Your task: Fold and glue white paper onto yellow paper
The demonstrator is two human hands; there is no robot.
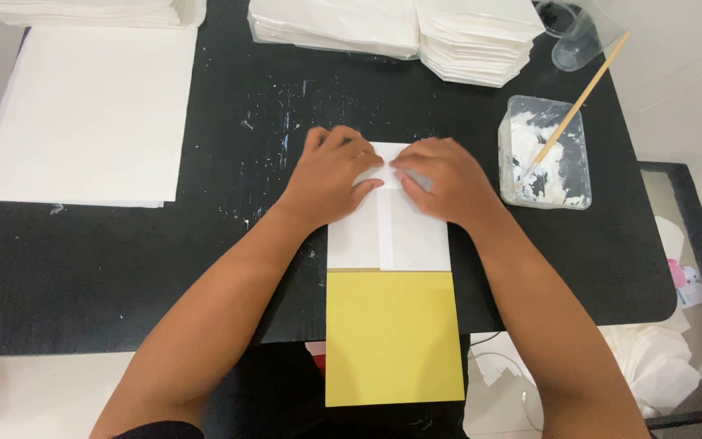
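Observation:
A folded white paper sheet (pixel 392 236) lies on the black table (pixel 123 260), wrapped around a yellow card (pixel 392 337) that sticks out toward me over the table's front edge. My left hand (pixel 331 175) presses flat on the paper's far left corner. My right hand (pixel 444 179) presses on the far right corner, fingertips meeting the left hand's at the middle seam. Both hands hide the paper's top edge.
A clear tub of white paste (pixel 546 158) with a wooden stick (pixel 578 102) stands right of my hands. A large stack of white sheets (pixel 83 114) lies at left. Folded white paper piles (pixel 400 28) sit at the back. A clear cup (pixel 570 36) is far right.

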